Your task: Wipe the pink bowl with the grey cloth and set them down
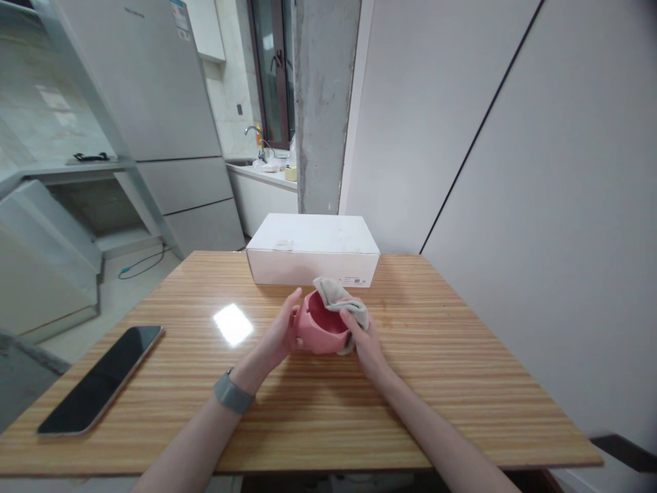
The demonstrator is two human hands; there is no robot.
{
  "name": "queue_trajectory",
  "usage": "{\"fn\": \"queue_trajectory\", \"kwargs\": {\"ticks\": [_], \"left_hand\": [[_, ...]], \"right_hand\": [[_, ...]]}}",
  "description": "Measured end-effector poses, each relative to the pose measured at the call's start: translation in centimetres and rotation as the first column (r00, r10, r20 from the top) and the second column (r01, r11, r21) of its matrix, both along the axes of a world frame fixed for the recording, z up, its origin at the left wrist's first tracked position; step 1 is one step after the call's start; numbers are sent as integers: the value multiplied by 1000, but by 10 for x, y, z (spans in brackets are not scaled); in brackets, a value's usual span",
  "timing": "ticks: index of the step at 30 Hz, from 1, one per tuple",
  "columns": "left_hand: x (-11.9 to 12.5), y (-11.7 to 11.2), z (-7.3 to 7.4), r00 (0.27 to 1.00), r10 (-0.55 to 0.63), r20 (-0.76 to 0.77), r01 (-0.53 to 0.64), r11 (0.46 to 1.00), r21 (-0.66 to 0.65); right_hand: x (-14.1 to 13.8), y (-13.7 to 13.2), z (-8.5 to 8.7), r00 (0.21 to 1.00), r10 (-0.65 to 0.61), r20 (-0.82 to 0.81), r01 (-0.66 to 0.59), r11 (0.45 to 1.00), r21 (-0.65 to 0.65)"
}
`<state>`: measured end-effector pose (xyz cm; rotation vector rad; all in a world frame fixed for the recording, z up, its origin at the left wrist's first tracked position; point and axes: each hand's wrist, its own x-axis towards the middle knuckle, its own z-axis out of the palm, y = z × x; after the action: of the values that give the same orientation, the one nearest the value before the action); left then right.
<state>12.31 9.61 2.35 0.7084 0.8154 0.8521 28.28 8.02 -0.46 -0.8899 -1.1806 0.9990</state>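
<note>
Where the two hands meet near the middle of the head view, one pink bowl (322, 337), angular-sided, tilted with its opening partly toward the camera. Position: between the left hand (280, 332) and the right hand (365, 342), over the wood-grain surface (452, 383); whether its base touches the surface cannot be told.

Left hand: closed against the bowl's left side, thumb raised beside the rim. Right hand: gripping one grey cloth (335, 296) at the bowl's right side, thumb near the opening. The cloth drapes over the right part of the rim and hides some of the interior.

One white cardboard box (314, 267), closed, lying just beyond the bowl and blocking the surface directly behind it. One smartphone (101, 382), screen dark, lying flat at the left, well apart from the hands. One grey wristband (234, 392), worn on the left wrist.

Background: one refrigerator (148, 89), left; one faucet (261, 147), by a window (272, 68); one cable (144, 263), loose on the floor.
</note>
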Motion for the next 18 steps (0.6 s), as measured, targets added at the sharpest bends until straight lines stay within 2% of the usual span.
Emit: {"fn": "queue_trajectory", "kwargs": {"ticks": [3,6,8,11,14,16,18], "left_hand": [[0,-3,-5,998,-54,37,52,997,48],[-1,-4,-9,991,-129,-18,130,991,33],[-3,-3,-11,985,-160,-70,162,986,29],[-1,0,-11,986,-119,-115,123,992,29],[6,0,-8,991,-62,-119,62,998,-2],[12,-5,-6,999,-3,-51,5,999,33],[19,-11,-5,995,46,85,-54,993,103]], "right_hand": [[-3,0,-4,992,27,-120,-39,994,-100],[-4,3,-7,973,-9,-230,-38,980,-197],[-2,6,-7,964,-12,-265,-47,975,-215],[-3,7,-3,959,-22,-282,-39,977,-209],[-9,3,-2,957,-115,-268,64,979,-192],[-15,-2,-4,947,-185,-262,143,975,-172],[-18,-5,-7,932,-255,-258,229,965,-129]]}}
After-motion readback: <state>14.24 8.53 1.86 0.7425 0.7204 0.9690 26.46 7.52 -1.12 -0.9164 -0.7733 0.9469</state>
